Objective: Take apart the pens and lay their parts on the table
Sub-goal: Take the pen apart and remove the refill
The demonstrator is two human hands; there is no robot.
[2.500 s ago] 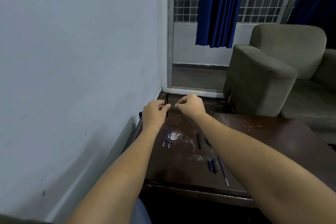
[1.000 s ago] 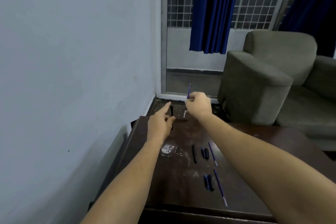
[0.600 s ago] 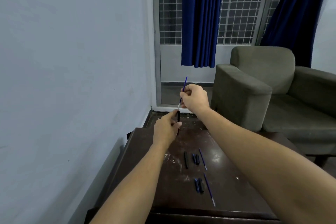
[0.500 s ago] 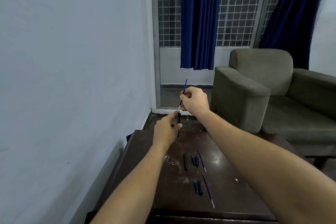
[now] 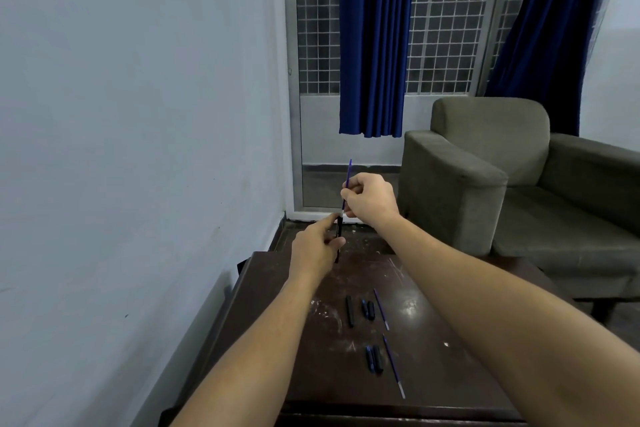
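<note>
The barrel (image 5: 338, 240), black and slim, stands nearly upright in the air above the table's (image 5: 436, 378) far left corner, its long axis running top to bottom. The left hand (image 5: 313, 250) pinches it round the middle between thumb and curled fingers, with the forefinger stretched up along it towards its top end. Straight above, in one line with it, rises the refill (image 5: 347, 180): a thin blue rod with a pale lower end that meets the barrel's top and an upper end that leans slightly right. Whether that lower end sits inside the barrel cannot be told. The right hand (image 5: 370, 199), fingers curled in, pinches the refill near its middle.

On the table, towards its middle, lie other parts in two rows, all with their long axes running roughly from the near edge to the far edge. The far row has a loose barrel (image 5: 350, 311), two short dark pieces (image 5: 369, 309) touching side by side, and a far refill (image 5: 381, 309) to their right. The near row has two more near pieces (image 5: 374, 359) and a near refill (image 5: 393, 366), its pale tip towards the near edge.

A wall (image 5: 138, 114) runs along the table's left edge; an armchair (image 5: 485, 166) and a blue curtain (image 5: 372, 45) stand beyond the far edge
</note>
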